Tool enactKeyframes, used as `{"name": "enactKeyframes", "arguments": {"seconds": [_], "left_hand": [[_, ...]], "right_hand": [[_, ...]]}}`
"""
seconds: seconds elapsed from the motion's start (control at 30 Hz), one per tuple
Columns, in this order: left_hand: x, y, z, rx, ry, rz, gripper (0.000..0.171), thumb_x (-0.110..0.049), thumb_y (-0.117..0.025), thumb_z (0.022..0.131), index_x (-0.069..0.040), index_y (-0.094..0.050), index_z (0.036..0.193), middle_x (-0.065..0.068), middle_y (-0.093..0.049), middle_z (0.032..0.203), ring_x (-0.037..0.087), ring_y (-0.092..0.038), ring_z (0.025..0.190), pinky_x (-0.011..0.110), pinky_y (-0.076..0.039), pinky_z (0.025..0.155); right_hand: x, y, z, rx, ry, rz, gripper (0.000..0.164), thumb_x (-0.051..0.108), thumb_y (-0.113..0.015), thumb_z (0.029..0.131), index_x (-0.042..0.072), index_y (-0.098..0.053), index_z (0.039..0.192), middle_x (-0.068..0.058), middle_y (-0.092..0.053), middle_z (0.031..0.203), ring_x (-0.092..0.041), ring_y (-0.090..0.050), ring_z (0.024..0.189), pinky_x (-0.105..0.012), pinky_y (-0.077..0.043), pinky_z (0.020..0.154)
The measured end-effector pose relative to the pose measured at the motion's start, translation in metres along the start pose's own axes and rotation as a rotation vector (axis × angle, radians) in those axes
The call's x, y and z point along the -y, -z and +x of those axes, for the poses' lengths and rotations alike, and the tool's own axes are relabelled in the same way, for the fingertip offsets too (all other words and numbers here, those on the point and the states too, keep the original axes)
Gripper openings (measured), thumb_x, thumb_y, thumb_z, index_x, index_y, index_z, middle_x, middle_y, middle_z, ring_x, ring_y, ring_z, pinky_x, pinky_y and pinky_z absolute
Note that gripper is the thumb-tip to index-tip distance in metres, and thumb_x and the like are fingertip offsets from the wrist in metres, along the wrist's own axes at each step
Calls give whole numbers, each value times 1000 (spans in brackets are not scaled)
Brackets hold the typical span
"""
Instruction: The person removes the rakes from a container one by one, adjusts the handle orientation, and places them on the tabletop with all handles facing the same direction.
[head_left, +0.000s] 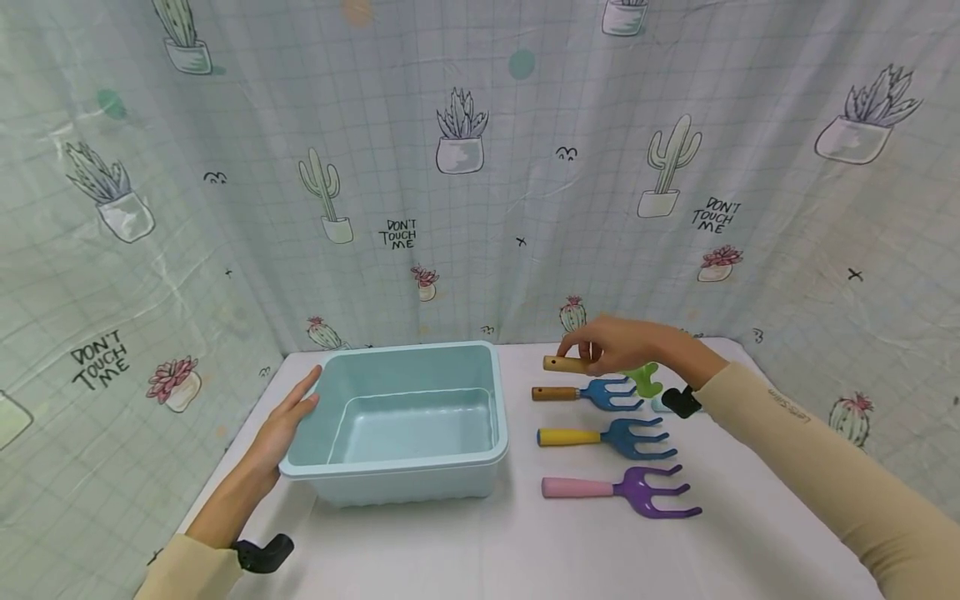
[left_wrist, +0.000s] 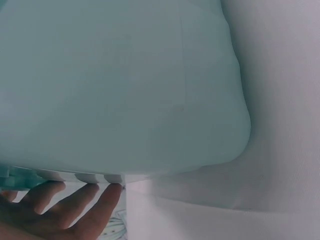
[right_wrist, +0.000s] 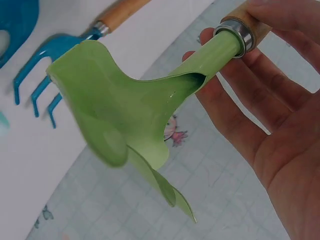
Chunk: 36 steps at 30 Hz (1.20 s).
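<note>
My right hand pinches the wooden handle of a green hand fork with broad, curved prongs. Its head shows fully in the right wrist view, joined to the handle by a metal collar. At the left, my left hand touches the side of a pale blue rectangular basin, its fingers fairly straight. The left wrist view has those fingertips against the basin's edge, beside its large smooth wall. The basin stands upright on the table, its inside bare.
Right of the basin lie a blue fork with a brown handle, a blue fork with a yellow handle and a purple fork with a pink handle. A pale blue piece is partly hidden by my wrist. Cactus-print cloth surrounds the white table.
</note>
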<state>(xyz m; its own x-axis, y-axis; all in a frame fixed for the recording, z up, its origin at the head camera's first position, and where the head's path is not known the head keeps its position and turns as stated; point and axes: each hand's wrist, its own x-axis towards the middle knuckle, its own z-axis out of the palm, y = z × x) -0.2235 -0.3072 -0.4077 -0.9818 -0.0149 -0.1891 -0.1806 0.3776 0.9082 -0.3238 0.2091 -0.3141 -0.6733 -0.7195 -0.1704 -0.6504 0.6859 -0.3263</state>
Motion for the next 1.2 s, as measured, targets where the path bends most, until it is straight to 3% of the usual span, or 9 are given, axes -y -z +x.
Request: {"name": "enactKeyframes", "arguments": {"seconds": [0.43,0.93,1.2], "left_hand": [[-1,0,0,3,11,-8,59,-44,-29,113,-44,-1,165,-3,9,176,42,2,162,75,-13,122],[0,-1,2,3,20,-21,59,-43,-29,113,-44,-1,165,-4,9,176,41,2,162,74,-13,122],[0,1,1,6,14,-19,59,-44,-29,113,-44,-1,165,-2,8,176,42,2,162,75,-13,121]], "right_hand": [[-39,-17,-37,18,-106,94,36,13,-73,93,19,-69,129,0,-73,100,-12,-68,90,-30,-61,78],[-76,-34,-86,-1,-146,136,32,12,-75,91,21,-72,121,2,-72,103,-12,-67,96,-33,-61,84],[-100,-50,-117,-12,-166,165,30,8,-76,89,22,-73,116,3,-71,103,-11,-63,94,-24,-57,81]]}}
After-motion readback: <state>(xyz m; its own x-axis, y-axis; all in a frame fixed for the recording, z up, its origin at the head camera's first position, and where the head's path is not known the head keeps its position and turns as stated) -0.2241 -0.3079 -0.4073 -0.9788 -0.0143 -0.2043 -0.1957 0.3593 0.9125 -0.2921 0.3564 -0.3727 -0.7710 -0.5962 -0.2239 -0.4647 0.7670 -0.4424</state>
